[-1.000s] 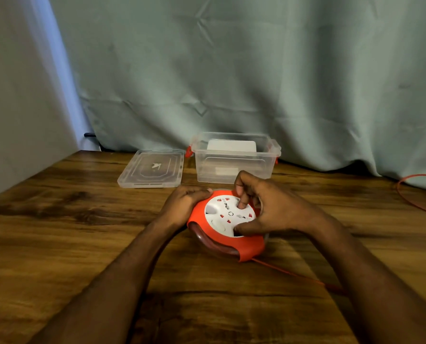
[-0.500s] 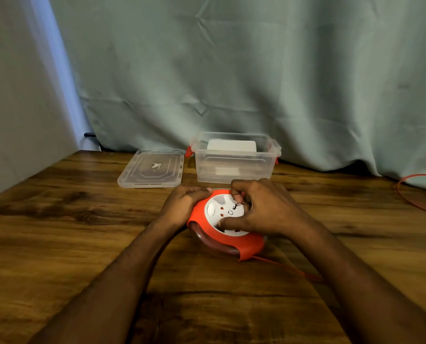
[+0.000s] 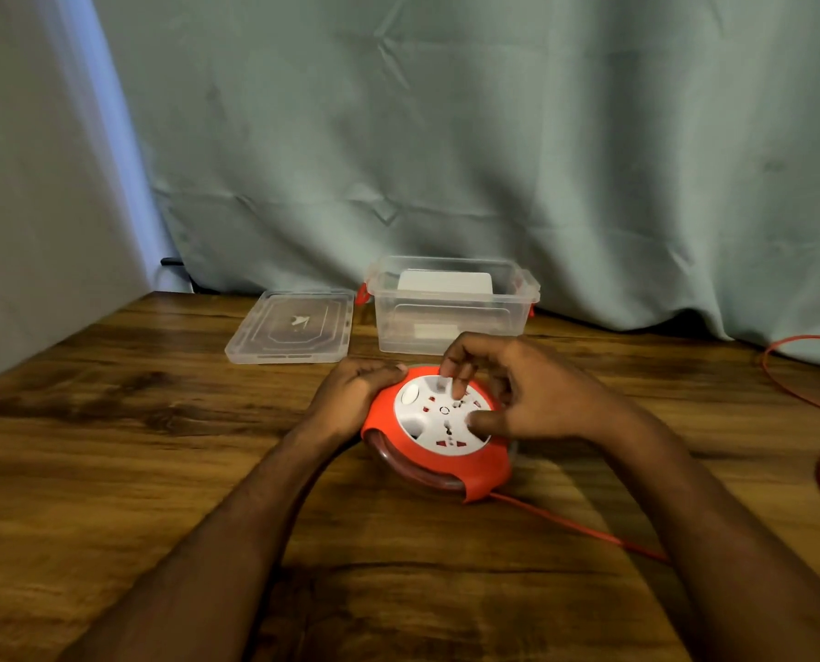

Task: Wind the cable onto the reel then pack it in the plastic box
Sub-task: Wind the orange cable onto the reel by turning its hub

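A round red cable reel (image 3: 439,465) with a white socket face lies flat on the wooden table (image 3: 112,446), just in front of the clear plastic box (image 3: 451,322). My left hand (image 3: 351,398) grips the reel's left rim. Over the white face sits my right hand (image 3: 537,398), its fingers curled, with a fingertip and the thumb set into the face's round dimples. The thin red cable (image 3: 565,520) leaves the reel at its lower right and passes under my right forearm. More of it loops along the table's right edge.
The box's clear lid (image 3: 293,327) lies flat to the left of the box. The box stands open, with red latches and a white object (image 3: 446,282) at its back. A pale curtain hangs behind the table, and a wall stands at the left.
My right hand has swung round over the white face and turned it. The cable by the reel has shifted. My left hand has stayed on the rim.
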Demonstrator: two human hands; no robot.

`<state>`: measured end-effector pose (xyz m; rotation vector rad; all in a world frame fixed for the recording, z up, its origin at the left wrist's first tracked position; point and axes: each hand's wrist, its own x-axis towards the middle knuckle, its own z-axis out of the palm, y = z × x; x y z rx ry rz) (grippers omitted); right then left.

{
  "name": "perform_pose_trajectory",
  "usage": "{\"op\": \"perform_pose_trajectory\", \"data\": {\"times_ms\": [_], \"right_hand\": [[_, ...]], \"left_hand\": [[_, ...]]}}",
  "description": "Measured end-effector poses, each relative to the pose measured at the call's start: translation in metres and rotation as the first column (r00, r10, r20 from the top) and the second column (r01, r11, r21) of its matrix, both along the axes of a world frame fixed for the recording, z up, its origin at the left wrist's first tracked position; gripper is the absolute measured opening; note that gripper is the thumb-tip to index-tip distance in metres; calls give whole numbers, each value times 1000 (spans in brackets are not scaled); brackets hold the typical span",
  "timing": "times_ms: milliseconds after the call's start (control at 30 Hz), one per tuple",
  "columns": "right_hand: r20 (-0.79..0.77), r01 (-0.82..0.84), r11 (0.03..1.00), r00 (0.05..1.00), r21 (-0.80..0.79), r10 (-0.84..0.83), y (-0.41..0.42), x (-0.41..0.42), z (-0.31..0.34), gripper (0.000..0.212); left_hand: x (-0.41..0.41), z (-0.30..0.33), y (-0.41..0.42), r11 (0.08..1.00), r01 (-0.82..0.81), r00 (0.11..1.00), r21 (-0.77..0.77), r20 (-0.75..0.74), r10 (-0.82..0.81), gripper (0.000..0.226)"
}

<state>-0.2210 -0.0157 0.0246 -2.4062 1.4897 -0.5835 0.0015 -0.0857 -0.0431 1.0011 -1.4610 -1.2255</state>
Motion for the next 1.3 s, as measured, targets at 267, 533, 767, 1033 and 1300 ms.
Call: {"op": "perform_pose_trajectory", "data": {"times_ms": [267,533,767,1033,1300], "right_hand": [[75,-80,992,995,97,73,-8,-10,-2,88],[63,-94,991,994,99,88,-1,-5,-1,97],[-40,18,1000,999,11,-17,6,6,-3,87],[-129,71,990,988,-121,-87,6,13,-8,72],[-145,164,973,971,-164,-188,6,24,-10,58]], "left_hand": [[1,2,2,1000,18,1000,-1,15,-18,24],[0,6,6,999,52,998,5,42,-52,21],[1,4,6,999,39,999,35,30,-40,21],[0,7,7,1000,19,999,15,27,-20,22],[0,7,9,1000,23,999,-20,35,-23,24]]}}
